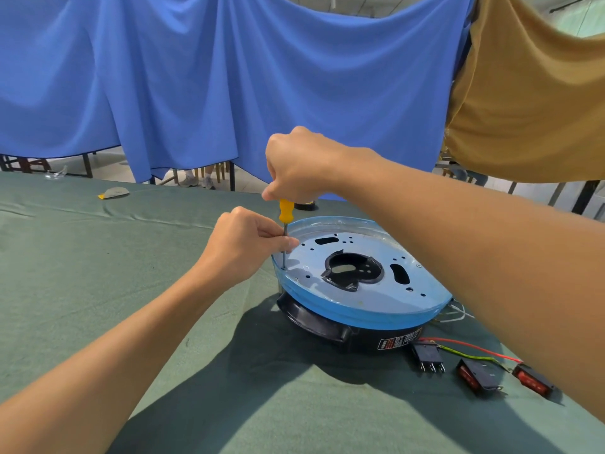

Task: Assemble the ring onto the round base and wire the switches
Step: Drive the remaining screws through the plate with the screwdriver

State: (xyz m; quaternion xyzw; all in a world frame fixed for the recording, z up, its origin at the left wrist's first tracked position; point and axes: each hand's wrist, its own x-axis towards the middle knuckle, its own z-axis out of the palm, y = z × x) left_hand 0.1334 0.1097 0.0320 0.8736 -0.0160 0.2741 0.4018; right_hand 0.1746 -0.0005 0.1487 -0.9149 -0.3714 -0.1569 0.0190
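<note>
A black round base [360,339] sits on the green cloth, with a blue-filmed metal ring plate [327,299] on top of it. A yellow-handled screwdriver [285,213] stands upright with its tip at the plate's left rim. My right hand [301,165] grips the top of the handle from above. My left hand [248,247] pinches the metal shaft just above the plate. Three rocker switches lie at the front right: a black one [427,355] showing its terminals and two with red rockers [476,376] [535,383]. Red and green-yellow wires [471,353] run past them.
The green tablecloth [131,290] covers the whole table. White wires [455,314] stick out at the base's right side. A black tape roll [307,204] lies behind my right hand, and a yellow-white scrap [113,192] lies far left. Blue and tan curtains hang behind.
</note>
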